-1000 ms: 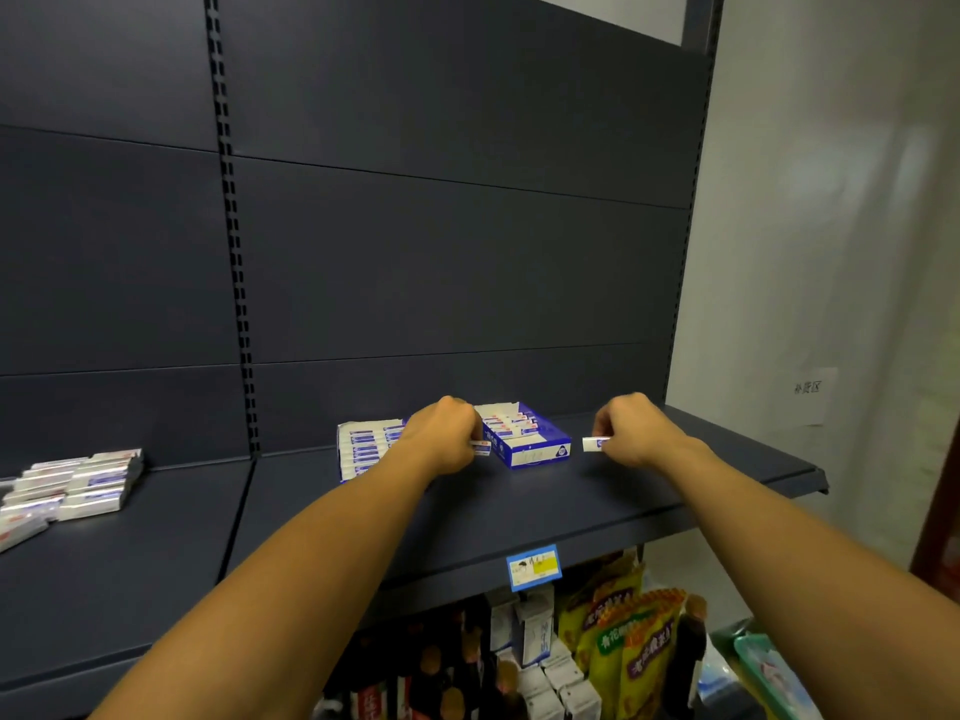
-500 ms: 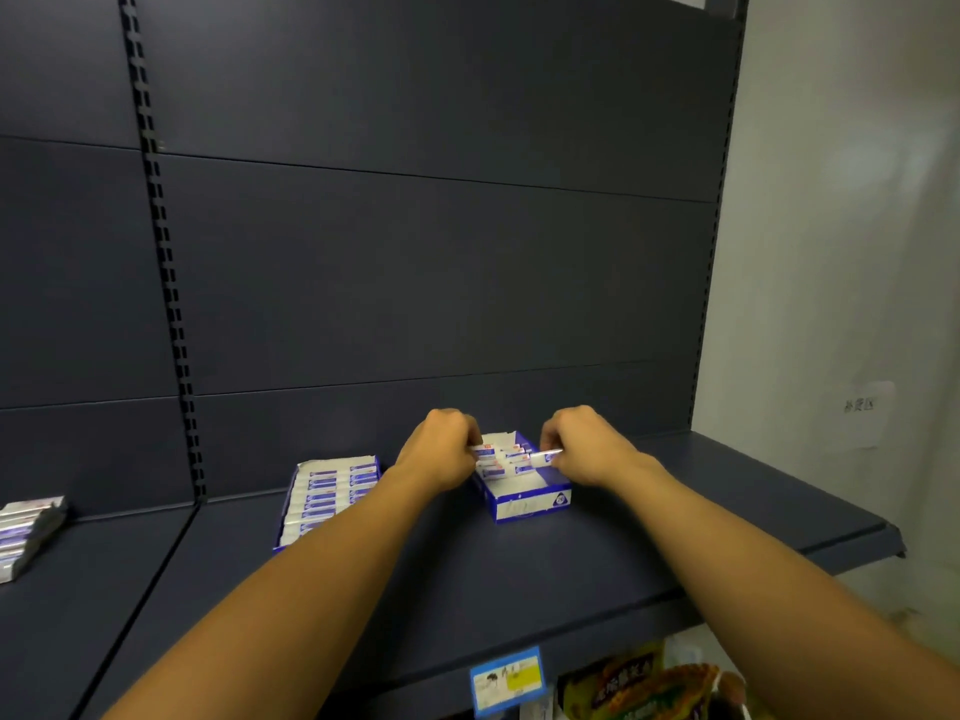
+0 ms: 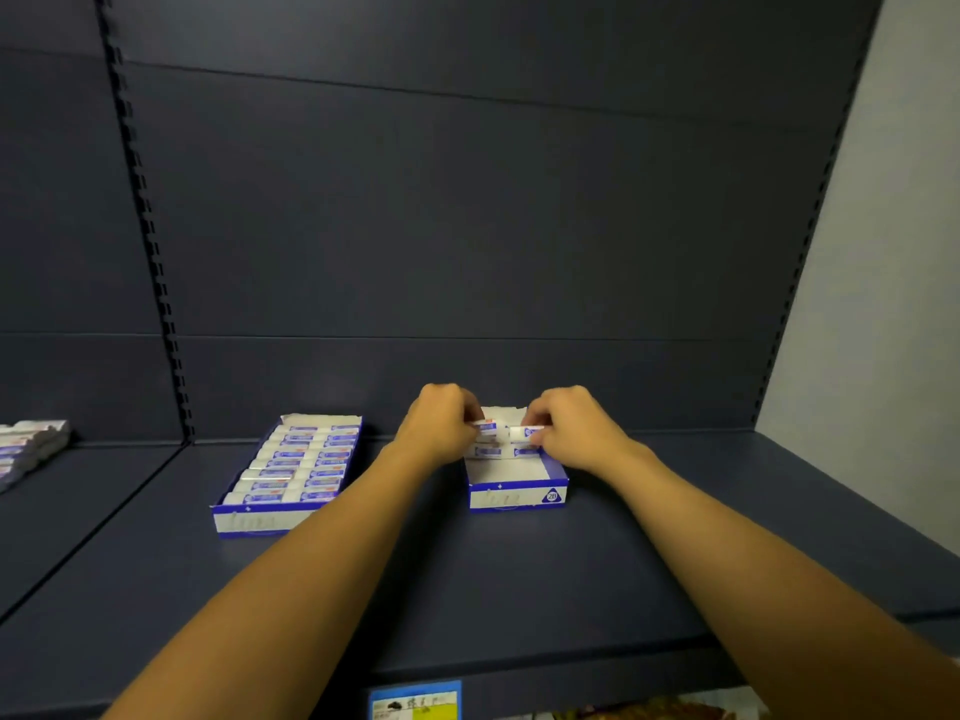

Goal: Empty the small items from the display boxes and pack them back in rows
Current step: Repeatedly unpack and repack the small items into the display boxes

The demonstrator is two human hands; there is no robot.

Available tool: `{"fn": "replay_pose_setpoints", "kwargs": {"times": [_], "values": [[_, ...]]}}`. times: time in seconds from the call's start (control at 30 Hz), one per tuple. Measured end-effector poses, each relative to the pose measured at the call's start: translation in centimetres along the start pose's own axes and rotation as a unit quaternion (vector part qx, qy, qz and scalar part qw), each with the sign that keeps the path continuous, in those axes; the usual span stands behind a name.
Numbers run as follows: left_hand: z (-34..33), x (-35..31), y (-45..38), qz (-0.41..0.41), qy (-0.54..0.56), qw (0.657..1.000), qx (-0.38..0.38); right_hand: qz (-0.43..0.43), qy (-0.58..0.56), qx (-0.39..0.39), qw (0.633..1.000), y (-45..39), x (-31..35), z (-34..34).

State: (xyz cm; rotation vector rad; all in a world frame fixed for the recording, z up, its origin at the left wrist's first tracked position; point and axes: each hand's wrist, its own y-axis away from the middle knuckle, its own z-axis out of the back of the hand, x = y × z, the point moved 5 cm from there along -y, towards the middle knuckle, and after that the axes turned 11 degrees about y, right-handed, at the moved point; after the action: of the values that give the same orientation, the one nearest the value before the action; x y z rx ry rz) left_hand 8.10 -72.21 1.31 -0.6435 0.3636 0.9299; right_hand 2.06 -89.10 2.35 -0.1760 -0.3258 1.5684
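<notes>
A blue-and-white display box (image 3: 517, 495) stands on the dark shelf (image 3: 571, 563), holding a few small white-and-blue items at its back. My left hand (image 3: 439, 423) pinches one small item (image 3: 487, 427) over the box's rear. Beside it, my right hand (image 3: 574, 426) pinches another small item (image 3: 525, 433). The two items are end to end in one row. A second display box (image 3: 270, 519) to the left is filled with rows of the same items.
A loose stack of the same small items (image 3: 31, 449) lies at the far left on the neighbouring shelf section. A slotted upright (image 3: 150, 241) divides the sections. A price label (image 3: 415, 701) hangs on the shelf's front edge. A pale wall is on the right.
My right hand carried its item from the shelf on the right into the box and now holds it next to the left hand's item. The camera moved closer and right.
</notes>
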Motion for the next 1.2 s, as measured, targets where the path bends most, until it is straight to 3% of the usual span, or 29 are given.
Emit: {"fn": "replay_pose_setpoints", "kwargs": {"times": [0.4,0.63,0.93,1.2], "values": [[-2.0,1.1,0.4,-0.001,0.032,0.997,-0.064,0.004,-0.066,-0.062,0.996,-2.1,-0.5,-4.1],[-1.5,1.4,0.4,-0.002,0.052,0.996,-0.077,0.01,-0.072,-0.1,0.992,-2.6,-0.7,-3.1],[-1.5,0.6,0.0,-0.033,0.027,0.996,-0.075,0.017,-0.041,-0.064,0.997,-2.4,-1.5,-3.4],[-2.7,0.6,0.0,-0.049,-0.02,0.999,-0.009,0.019,-0.024,-0.073,0.997,-2.5,-1.6,-3.3]]}}
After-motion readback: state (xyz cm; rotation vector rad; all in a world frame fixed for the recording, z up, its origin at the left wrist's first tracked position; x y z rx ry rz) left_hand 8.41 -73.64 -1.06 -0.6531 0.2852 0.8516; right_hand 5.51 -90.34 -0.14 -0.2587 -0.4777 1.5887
